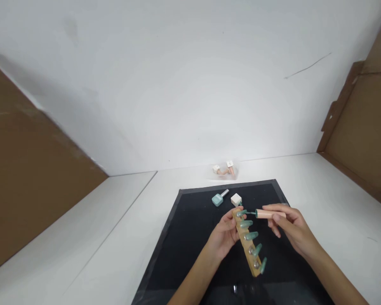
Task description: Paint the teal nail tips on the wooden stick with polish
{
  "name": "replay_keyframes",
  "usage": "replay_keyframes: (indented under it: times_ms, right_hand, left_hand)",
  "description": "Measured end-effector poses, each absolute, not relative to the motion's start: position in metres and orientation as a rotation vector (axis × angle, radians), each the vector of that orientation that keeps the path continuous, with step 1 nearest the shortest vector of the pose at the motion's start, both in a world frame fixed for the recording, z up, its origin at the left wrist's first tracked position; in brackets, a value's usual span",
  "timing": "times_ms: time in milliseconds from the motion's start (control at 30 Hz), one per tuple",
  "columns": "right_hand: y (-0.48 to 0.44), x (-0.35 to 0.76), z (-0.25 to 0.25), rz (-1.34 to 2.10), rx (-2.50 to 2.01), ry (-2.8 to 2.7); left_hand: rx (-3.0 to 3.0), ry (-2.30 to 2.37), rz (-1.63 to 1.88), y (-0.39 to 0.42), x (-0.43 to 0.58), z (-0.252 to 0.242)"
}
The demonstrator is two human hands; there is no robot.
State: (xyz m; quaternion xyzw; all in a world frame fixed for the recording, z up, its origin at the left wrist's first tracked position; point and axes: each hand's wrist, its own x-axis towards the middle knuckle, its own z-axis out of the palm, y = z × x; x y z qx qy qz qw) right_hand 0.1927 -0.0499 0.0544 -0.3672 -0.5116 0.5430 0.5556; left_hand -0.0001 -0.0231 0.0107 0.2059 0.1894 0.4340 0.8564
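My left hand [225, 234] is closed around the upper part of a wooden nail stand [245, 241], held tilted above the black mat. Several green false nails [251, 236] stick out from its right side on small metal knobs. Between the fingers of my right hand [292, 226] is a pink nail polish brush [271, 214], pointing left. Its green-coated bristles reach the topmost nail [241, 212]; whether they touch it I cannot tell. Just beyond the stand lies a white square polish bottle [236, 199] with green at its neck.
A teal polish bottle with a silver cap [218, 199] lies on the black mat [178, 241]. Behind it, a clear tray [211, 176] holds white bottles with pink caps. A white wall [193, 84] rises at the back, with brown cardboard panels [34, 169] at both sides.
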Motion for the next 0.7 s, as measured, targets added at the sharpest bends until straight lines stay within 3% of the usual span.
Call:
replay_keyframes:
  times_ms: [700]
  right_hand:
    - [-0.0453, 0.1942, 0.0562, 1.266, -0.781, -1.396]
  left_hand:
    - [0.439, 0.449, 0.919, -0.0222, 0.0034, 0.0134]
